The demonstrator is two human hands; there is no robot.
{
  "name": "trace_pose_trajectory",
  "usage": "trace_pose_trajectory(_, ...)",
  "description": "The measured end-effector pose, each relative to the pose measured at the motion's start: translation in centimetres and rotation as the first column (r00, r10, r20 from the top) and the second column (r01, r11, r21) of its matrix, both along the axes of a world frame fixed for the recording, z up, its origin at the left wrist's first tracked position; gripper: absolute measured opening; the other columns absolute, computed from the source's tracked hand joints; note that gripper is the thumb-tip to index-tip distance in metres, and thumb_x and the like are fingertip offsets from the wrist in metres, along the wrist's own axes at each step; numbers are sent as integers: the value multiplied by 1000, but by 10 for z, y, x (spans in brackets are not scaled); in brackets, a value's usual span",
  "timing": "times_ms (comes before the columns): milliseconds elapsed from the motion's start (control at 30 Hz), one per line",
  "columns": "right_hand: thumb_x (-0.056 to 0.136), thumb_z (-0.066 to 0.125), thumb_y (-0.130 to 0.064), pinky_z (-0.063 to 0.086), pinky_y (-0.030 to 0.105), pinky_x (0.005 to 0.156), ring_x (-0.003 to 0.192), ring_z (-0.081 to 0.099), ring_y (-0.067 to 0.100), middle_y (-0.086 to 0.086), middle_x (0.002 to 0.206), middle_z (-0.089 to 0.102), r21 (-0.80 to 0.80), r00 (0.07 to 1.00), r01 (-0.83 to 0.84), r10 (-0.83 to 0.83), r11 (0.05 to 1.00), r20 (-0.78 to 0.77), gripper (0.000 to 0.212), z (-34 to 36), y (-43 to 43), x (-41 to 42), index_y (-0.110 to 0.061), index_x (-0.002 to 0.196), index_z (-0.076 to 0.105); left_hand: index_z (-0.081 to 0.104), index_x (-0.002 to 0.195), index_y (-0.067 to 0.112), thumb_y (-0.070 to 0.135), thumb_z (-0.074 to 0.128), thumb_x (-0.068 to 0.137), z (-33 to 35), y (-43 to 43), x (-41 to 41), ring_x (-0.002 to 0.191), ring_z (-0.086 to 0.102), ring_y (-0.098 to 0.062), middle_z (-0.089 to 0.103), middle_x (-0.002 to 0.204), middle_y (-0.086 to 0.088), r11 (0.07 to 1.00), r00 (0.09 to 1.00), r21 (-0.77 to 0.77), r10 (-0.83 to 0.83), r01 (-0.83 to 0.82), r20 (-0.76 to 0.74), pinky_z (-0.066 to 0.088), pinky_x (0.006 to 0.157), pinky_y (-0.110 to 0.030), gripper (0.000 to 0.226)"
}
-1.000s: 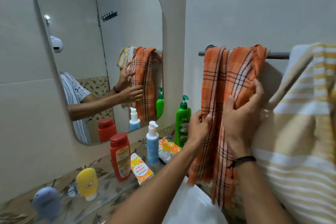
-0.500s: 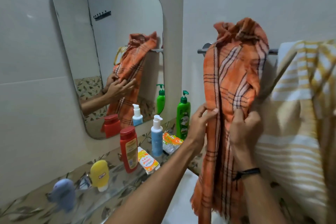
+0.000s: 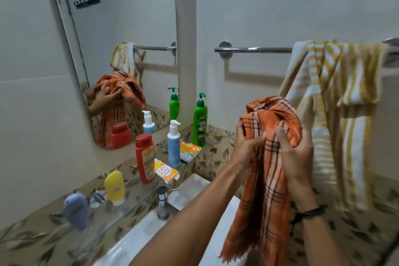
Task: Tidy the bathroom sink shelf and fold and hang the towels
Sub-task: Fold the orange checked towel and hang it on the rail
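Note:
An orange plaid towel [image 3: 267, 179] hangs bunched between my two hands, off the chrome towel bar [image 3: 252, 50] and well below it. My left hand [image 3: 246, 149] grips its left side and my right hand [image 3: 295, 153] grips its right side near the crumpled top. A yellow and white striped towel [image 3: 336, 97] is draped unevenly over the bar's right part. On the glass sink shelf [image 3: 121, 203] stand a green pump bottle [image 3: 200, 121], a blue pump bottle [image 3: 174, 143], a red bottle [image 3: 145, 157] and a yellow tube [image 3: 114, 188].
A mirror [image 3: 121, 45] hangs on the left wall above the shelf. An orange soap packet [image 3: 166, 171], a sachet [image 3: 190, 150] and a blue-grey holder [image 3: 75, 209] also lie on the shelf. Below are the tap [image 3: 162, 203] and white basin [image 3: 138, 242].
The orange towel was on the bar, then lifted above it, and now it is off the bar and lowered in both hands. The bar's left part is bare.

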State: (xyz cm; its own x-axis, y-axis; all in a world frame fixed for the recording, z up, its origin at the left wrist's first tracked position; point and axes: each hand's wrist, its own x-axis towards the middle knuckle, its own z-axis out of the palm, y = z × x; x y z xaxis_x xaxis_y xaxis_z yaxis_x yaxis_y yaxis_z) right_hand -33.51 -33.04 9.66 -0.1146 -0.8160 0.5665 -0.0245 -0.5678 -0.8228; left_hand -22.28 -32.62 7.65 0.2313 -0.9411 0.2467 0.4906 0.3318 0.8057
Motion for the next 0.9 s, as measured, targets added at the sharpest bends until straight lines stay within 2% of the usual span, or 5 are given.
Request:
trace_pose_trajectory(333,97,54,-35,49,36,76,81,61,19,-3,80,65,94,995,64,-57,994,-76,21,-13,25,-19,-19,91,66,44,139,17,34,76,88,-37,45,-23,118,67,-30,66,133,-15,974,996,223,-50,32,76,59,91,-38,62)
trace_pose_trajectory(467,90,50,-44,49,42,71,72,58,22,1,72,64,201,992,92,-73,975,-101,37,-19,29,-21,-12,79,65,67,113,14,38,62,99,-48,62,-20,98,73,-17,75,109,-6,960,972,280,-62,-4,229,58,77,-22,28)
trace_pose_trajectory(600,90,51,-39,42,39,62,67,54,25,4,66,61,277,988,118,-85,954,-128,38,-26,32,-22,-5,76,62,75,104,12,58,58,92,-58,67,-16,90,67,-19,74,95,-2,857,612,411,-150,-311,776,50,77,-32,51)
trace_pose_trajectory(733,91,54,-34,36,36,57,63,49,27,8,61,55,309,975,144,-81,940,-208,41,-33,31,-29,3,74,56,70,79,6,63,52,92,-50,73,-20,76,71,-27,74,77,-9,752,272,146,46,-643,961,55,69,-37,61)
trace_pose_trajectory(900,92,58,-37,38,29,51,49,52,15,-2,49,55,315,953,37,61,948,-296,42,-43,28,-37,-6,64,59,68,94,12,58,54,97,-23,74,-42,57,60,-11,63,75,-3,904,870,337,69,-261,488,55,55,-22,48)
